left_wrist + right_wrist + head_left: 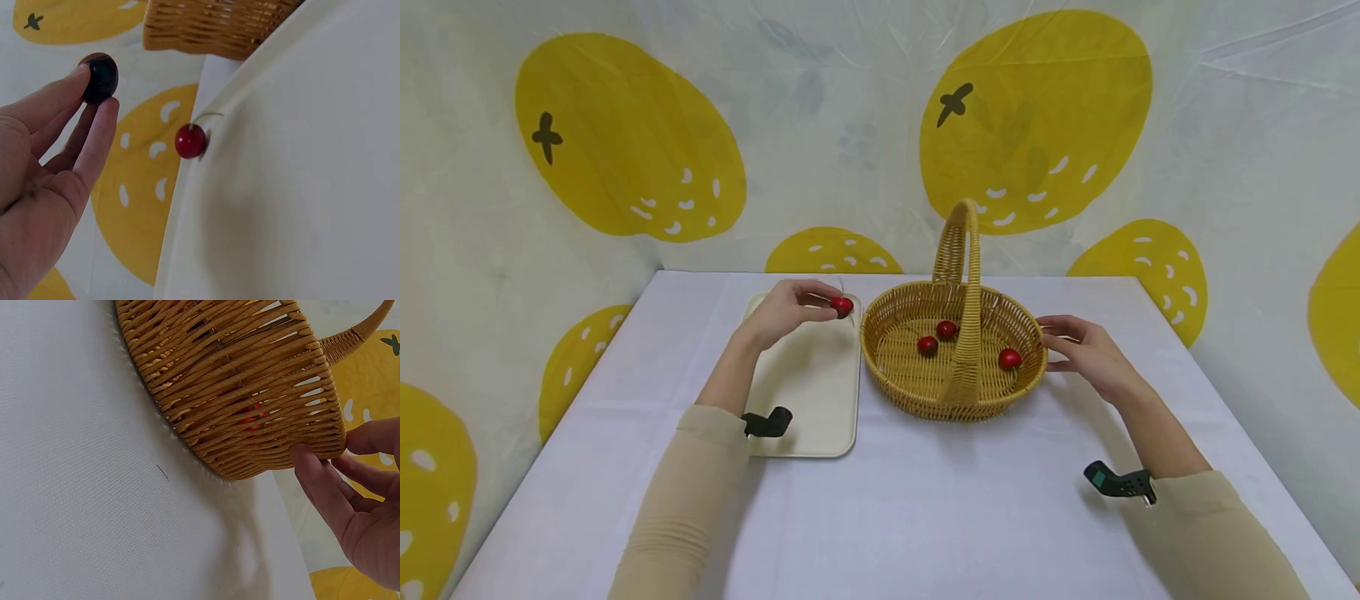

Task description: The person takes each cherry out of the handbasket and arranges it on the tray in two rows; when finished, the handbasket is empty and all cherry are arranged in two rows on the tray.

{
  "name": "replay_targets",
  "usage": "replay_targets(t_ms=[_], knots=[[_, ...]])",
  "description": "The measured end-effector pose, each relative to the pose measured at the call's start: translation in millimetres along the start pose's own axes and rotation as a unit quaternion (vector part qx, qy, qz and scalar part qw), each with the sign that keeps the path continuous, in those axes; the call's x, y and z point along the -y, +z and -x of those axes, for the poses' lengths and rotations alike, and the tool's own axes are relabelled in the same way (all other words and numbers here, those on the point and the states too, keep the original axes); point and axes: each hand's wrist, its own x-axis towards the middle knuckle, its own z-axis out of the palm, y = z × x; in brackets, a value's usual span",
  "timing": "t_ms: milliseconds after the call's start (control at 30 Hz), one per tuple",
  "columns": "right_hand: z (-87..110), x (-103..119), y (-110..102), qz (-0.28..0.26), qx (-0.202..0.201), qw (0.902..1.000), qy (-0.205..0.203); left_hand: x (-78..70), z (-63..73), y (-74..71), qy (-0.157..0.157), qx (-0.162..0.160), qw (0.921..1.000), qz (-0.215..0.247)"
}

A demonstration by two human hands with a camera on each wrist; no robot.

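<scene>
My left hand (784,313) pinches a cherry (101,78) between thumb and fingertips above the far end of the cream tray (808,392). In the left wrist view, another red cherry (190,141) with a thin stem lies at the tray's edge. To the right stands a woven basket (887,379) with a tall arched handle (972,308). Inside it lie several cherries, including one on the left (927,346) and one on the right (1010,360). My right hand (1090,354) touches the basket's right side near the rim with spread fingertips.
A white cloth covers the table (925,508). Behind and beside it hangs a pale curtain (835,125) printed with large yellow fruit. The basket stands close to the tray's right edge.
</scene>
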Motion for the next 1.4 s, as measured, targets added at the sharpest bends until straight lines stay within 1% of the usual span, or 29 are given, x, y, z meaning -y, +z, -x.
replay_targets(t_ms=[133,300,400,533,700,1000,1267,1400], knots=[[0.6,1,0,0.001,-0.001,1.0,0.001,6.4,-1.2,-3.1,-0.012,-0.029,0.9995,-0.005],[1.0,1,-1,0.001,-0.001,1.0,0.0,14.5,-2.4,-4.3,-0.017,-0.068,0.9975,0.01],[1.2,1,-1,0.0,-0.002,1.0,-0.001,20.3,-3.9,-5.1,-0.023,-0.089,0.9958,0.003],[1.3,1,-1,-0.001,-0.002,1.0,0.0,27.1,-7.2,-5.9,-0.04,-0.108,0.9933,-0.014],[1.3,0,-2,-0.001,0.0,1.0,-0.001,31.6,-12.6,-5.1,-0.056,-0.121,0.9907,-0.022],[-0.4,-2,-1,-0.006,-0.002,1.0,0.001,36.6,-20.6,-1.7,-0.078,-0.135,0.987,-0.039],[-1.0,-2,-1,-0.004,0.0,1.0,0.005,44.9,-24.7,-1.2,-0.111,-0.167,0.9772,-0.069],[-0.8,-1,-1,-0.002,0.001,1.0,0.002,48.0,-27.8,0.2,-0.117,-0.177,0.9744,-0.073]])
